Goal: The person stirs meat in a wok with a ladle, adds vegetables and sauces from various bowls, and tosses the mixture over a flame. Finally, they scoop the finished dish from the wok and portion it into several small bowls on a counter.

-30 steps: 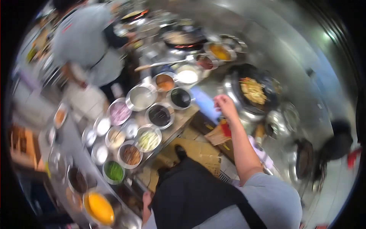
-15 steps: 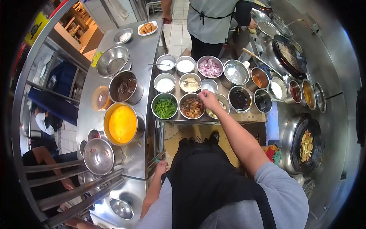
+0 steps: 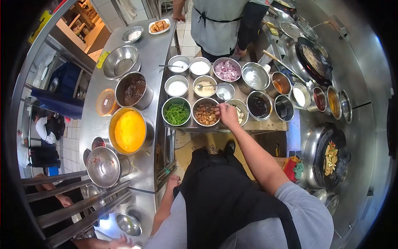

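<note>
My right hand reaches over the near row of metal bowls, its fingers pinched together at the right rim of a bowl of brown diced pieces. What the fingers grip, if anything, is too small to make out. Partly behind this hand is a bowl of pale pieces. To the left stands a bowl of cut green stalks. Low beside the steel counter hangs my left hand, fingers curled, nothing visible in them.
Behind are bowls of white powder, minced garlic-like paste and chopped purple onion. A pot of yellow liquid sits on the left counter. At right, a wok holds food. A co-worker stands ahead.
My right hand has come slightly lower among the bowls, fingers still pinched. The co-worker ahead has shifted left and lowered an arm. The view has moved a little.
</note>
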`<state>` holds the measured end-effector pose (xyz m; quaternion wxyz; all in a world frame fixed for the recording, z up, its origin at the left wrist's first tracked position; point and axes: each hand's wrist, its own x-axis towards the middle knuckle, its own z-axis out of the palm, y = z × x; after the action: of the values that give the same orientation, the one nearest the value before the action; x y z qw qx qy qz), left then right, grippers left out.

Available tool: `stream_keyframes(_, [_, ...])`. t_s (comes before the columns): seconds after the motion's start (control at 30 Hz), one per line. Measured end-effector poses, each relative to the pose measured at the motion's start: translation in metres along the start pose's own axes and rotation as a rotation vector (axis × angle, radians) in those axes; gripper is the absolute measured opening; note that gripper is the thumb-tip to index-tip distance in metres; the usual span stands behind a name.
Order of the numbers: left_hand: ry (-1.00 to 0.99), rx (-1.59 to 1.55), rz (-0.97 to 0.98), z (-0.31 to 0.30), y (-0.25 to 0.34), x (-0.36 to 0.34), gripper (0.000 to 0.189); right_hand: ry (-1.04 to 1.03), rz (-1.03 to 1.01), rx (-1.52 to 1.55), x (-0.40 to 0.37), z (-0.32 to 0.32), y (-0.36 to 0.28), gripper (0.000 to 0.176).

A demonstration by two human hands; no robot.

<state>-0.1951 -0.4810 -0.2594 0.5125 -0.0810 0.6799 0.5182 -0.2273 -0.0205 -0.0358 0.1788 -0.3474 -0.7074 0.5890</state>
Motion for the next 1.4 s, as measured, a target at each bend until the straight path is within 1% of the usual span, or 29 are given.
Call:
stream_keyframes(0.03, [0.167,0.075,0.021,0.021,0.035,-0.016,0.011,0.022,0.238,0.222,0.005,-0.002,0.005,0.031])
stream_keyframes(0.07, [0.170,0.084,0.023,0.023,0.055,-0.019,0.011,0.024,0.238,0.231,0.004,-0.006,0.007,0.031])
stream_keyframes(0.13, [0.148,0.078,-0.082,0.026,0.088,-0.022,0.014,-0.067,0.140,0.097,-0.001,-0.014,0.007,0.029])
stream_keyframes(0.17, [0.155,0.138,-0.067,0.031,0.111,-0.033,0.015,-0.068,0.031,-0.082,-0.005,-0.014,0.003,0.028])
stream_keyframes(0.27, [0.156,0.150,-0.048,0.026,0.113,-0.027,0.015,-0.072,0.025,-0.091,-0.013,-0.001,0.006,0.028])
stream_keyframes(0.3, [0.163,0.147,-0.051,0.023,0.107,-0.023,0.015,-0.045,0.096,0.072,-0.011,0.003,0.013,0.028])
stream_keyframes(0.33, [0.164,0.155,-0.049,0.018,0.096,-0.016,0.015,-0.041,0.095,0.079,-0.009,0.001,0.015,0.028])
stream_keyframes(0.4, [0.127,0.158,-0.069,0.008,0.082,-0.014,0.015,-0.122,0.150,0.136,-0.008,-0.002,0.013,0.028])
stream_keyframes(0.43, [0.181,0.148,-0.053,0.008,0.078,-0.016,0.015,-0.132,0.074,0.032,-0.014,-0.005,0.011,0.027])
stream_keyframes(0.47, [0.179,0.151,-0.049,0.005,0.075,-0.019,0.015,-0.128,0.072,0.033,-0.018,-0.004,0.009,0.027])
stream_keyframes(0.53, [0.181,0.178,-0.048,0.003,0.078,-0.030,0.016,-0.075,-0.118,-0.300,-0.028,0.002,0.003,0.027])
stream_keyframes(0.57, [0.186,0.350,-0.025,0.002,0.079,-0.035,0.015,-0.090,-0.079,-0.237,-0.033,0.006,0.001,0.027])
stream_keyframes(0.6, [0.186,0.351,-0.025,0.001,0.077,-0.035,0.015,-0.090,-0.079,-0.235,-0.036,0.006,-0.001,0.027])
stream_keyframes(0.67, [0.196,0.328,-0.094,-0.004,0.075,-0.040,0.014,-0.071,0.004,-0.036,-0.038,0.007,-0.006,0.025])
stream_keyframes(0.7, [0.200,0.332,-0.090,-0.008,0.071,-0.040,0.014,-0.080,0.008,-0.030,-0.034,0.003,0.004,0.026])
stream_keyframes(0.73, [0.201,0.282,-0.061,-0.010,0.067,-0.038,0.014,-0.079,0.003,-0.026,-0.037,-0.004,-0.003,0.026])
stream_keyframes(0.77, [0.201,0.228,-0.031,-0.011,0.064,-0.034,0.013,-0.121,-0.021,-0.168,-0.043,-0.011,-0.010,0.026])
stream_keyframes(0.8, [0.203,0.224,-0.024,-0.006,0.072,-0.037,0.013,-0.163,-0.045,-0.312,-0.049,-0.015,-0.016,0.026])
stream_keyframes(0.83, [0.218,0.274,-0.030,-0.001,0.084,-0.045,0.013,-0.151,-0.005,-0.218,-0.050,-0.009,-0.006,0.027])
stream_keyframes(0.87, [0.231,0.324,-0.034,0.004,0.093,-0.051,0.013,-0.149,-0.008,-0.220,-0.048,-0.006,0.005,0.027])
stream_keyframes(0.93, [0.219,0.328,-0.031,0.005,0.090,-0.044,0.013,-0.156,0.181,0.131,-0.044,-0.001,0.017,0.029])
stream_keyframes(1.0, [0.217,0.337,-0.026,-0.002,0.085,-0.033,0.013,-0.165,0.207,0.166,-0.045,-0.003,0.022,0.031])
stream_keyframes(1.1, [0.184,0.207,0.047,-0.009,0.076,-0.014,0.011,-0.153,0.185,0.315,-0.054,-0.015,0.019,0.032])
stream_keyframes(1.13, [0.178,0.211,0.050,-0.008,0.077,-0.013,0.011,-0.146,0.183,0.315,-0.055,-0.015,0.022,0.032])
stream_keyframes(1.2, [0.159,0.095,0.082,-0.007,0.082,-0.013,0.008,-0.100,0.358,0.428,-0.057,-0.015,0.022,0.030])
stream_keyframes(1.23, [0.157,0.098,0.087,-0.006,0.087,-0.015,0.008,-0.097,0.354,0.431,-0.059,-0.017,0.019,0.030])
stream_keyframes(1.3, [0.164,0.167,0.036,-0.003,0.097,-0.021,0.007,0.010,0.468,0.565,-0.061,-0.025,0.012,0.027])
stream_keyframes(1.33, [0.160,0.174,0.038,-0.002,0.104,-0.026,0.007,0.017,0.467,0.570,-0.061,-0.028,0.016,0.027])
stream_keyframes(1.4, [0.166,0.228,-0.053,0.003,0.116,-0.031,0.006,0.032,0.491,0.640,-0.059,-0.036,0.024,0.026])
